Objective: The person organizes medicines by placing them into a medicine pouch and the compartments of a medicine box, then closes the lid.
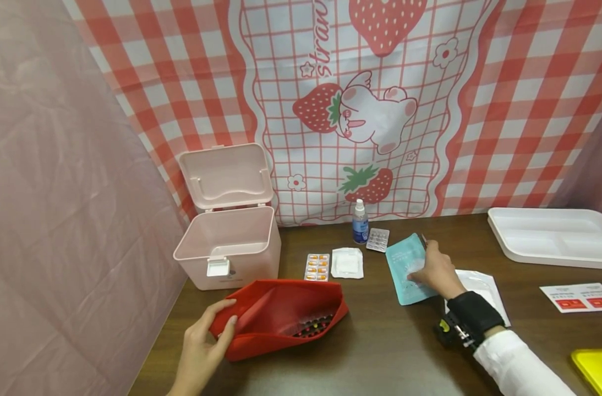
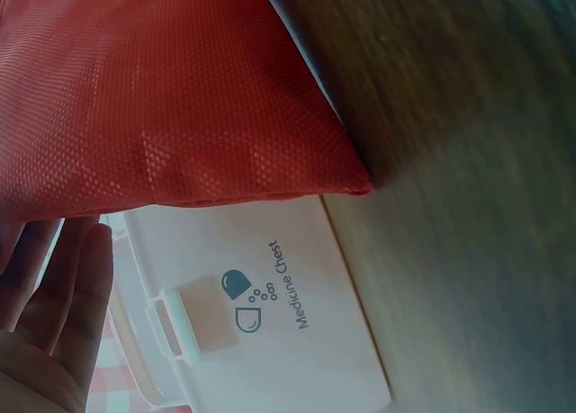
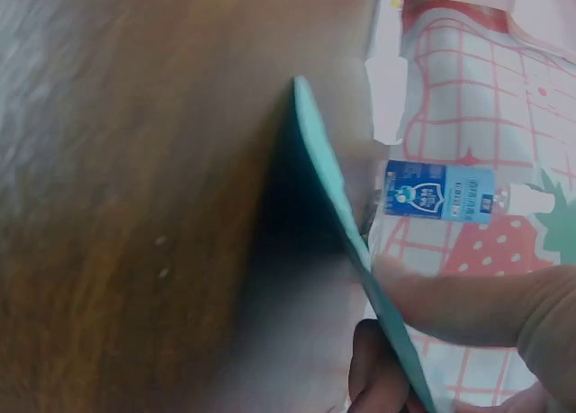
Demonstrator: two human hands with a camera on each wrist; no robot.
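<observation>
Left hand grips a red pouch, blister pack inside. Right hand pinches a teal packet right of the pouch.

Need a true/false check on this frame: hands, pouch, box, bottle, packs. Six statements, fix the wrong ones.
1. The left hand grips the open red fabric pouch. True.
2. The pale pink plastic box has its lid shut. False: the lid stands open.
3. The right hand pinches the flat teal packet. True.
4. The small clear spray bottle with a blue label lies on its side. False: it stands upright.
5. The pouch is empty. False: a dark, red-dotted item shows inside.
6. In the head view, the blister pack of orange-and-white capsules lies left of the square white packet. True.
</observation>
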